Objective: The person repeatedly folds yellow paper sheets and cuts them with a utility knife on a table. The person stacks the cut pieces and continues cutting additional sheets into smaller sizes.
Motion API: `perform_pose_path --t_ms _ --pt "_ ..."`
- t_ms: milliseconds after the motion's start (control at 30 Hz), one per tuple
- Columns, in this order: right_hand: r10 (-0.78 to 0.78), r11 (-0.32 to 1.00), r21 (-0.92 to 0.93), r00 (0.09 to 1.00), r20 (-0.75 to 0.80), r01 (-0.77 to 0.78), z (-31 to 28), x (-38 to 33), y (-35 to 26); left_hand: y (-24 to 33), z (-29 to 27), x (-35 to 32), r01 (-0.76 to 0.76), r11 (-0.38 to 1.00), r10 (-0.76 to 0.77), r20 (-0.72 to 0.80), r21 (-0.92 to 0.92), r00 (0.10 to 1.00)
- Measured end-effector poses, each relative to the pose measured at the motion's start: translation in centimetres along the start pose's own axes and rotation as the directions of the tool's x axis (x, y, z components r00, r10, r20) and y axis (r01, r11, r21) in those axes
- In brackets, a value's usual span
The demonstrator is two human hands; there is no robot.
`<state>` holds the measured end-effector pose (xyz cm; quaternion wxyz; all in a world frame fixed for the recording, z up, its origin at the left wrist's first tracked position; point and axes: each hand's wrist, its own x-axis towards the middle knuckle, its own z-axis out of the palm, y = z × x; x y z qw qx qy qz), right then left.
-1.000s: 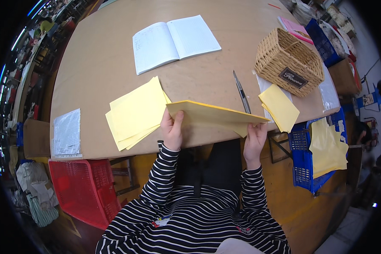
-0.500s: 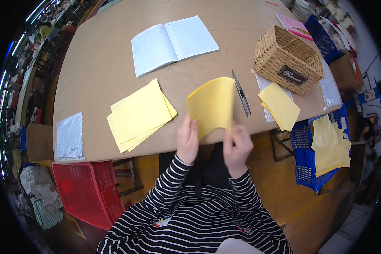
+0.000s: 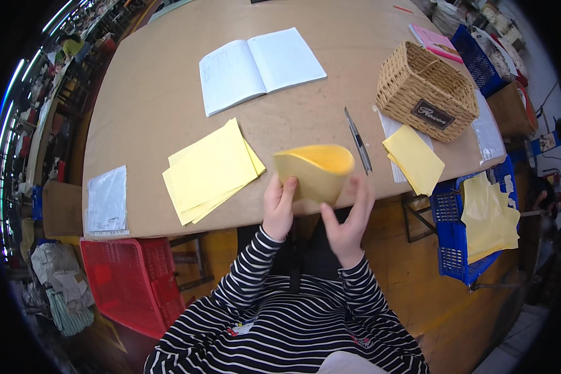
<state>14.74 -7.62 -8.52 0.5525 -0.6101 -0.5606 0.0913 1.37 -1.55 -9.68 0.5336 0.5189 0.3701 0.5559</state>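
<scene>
A yellow paper sheet is bent over into a loose curl above the table's near edge. My left hand pinches its left side, thumb on the near face. At the curl's right side is my right hand, its thumb and fingers spread apart. The thumb tip is by the sheet's lower edge; whether it touches is hard to tell. Left of my hands lies a stack of yellow sheets, slightly fanned. A smaller yellow pile lies to the right, near a utility knife.
An open notebook lies farther back. A wicker basket stands at the right, beside a pink booklet. A plastic-covered sheet is at the left corner. Below the table are a red crate and a blue crate holding yellow paper.
The held sheet has bent down from a tall upright curve into a lower loop. My right hand's fingers have spread apart, while my left hand keeps its grip.
</scene>
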Motion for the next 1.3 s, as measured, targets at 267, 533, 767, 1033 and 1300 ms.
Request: perform_pose_path --t_ms 267,533,767,1033,1300 --pt "0.332 0.74 0.446 0.849 0.41 -0.504 1.7 0.7 6.2 -4.6 -1.3 0.7 0.184 0.972 -0.21 0.189 0.146 0.959" --pt "0.092 0.931 -0.36 0.993 0.072 -0.06 2.5 0.7 3.0 -3.6 -1.1 1.6 0.132 0.834 -0.185 0.047 0.537 0.981" --pt "0.016 0.69 -0.686 0.942 0.334 0.231 2.5 0.5 2.9 -3.9 -0.2 2.5 0.062 0.537 -0.192 0.05 0.841 0.98" --pt "0.11 0.727 -0.667 0.93 0.352 0.167 3.7 2.8 3.7 -3.3 -0.4 2.9 -0.006 0.451 -0.267 0.142 0.892 0.953" --pt "0.172 0.706 -0.692 0.913 0.37 0.147 4.9 5.2 5.1 -4.4 -0.9 2.7 0.114 0.573 -0.256 0.046 0.811 0.966"
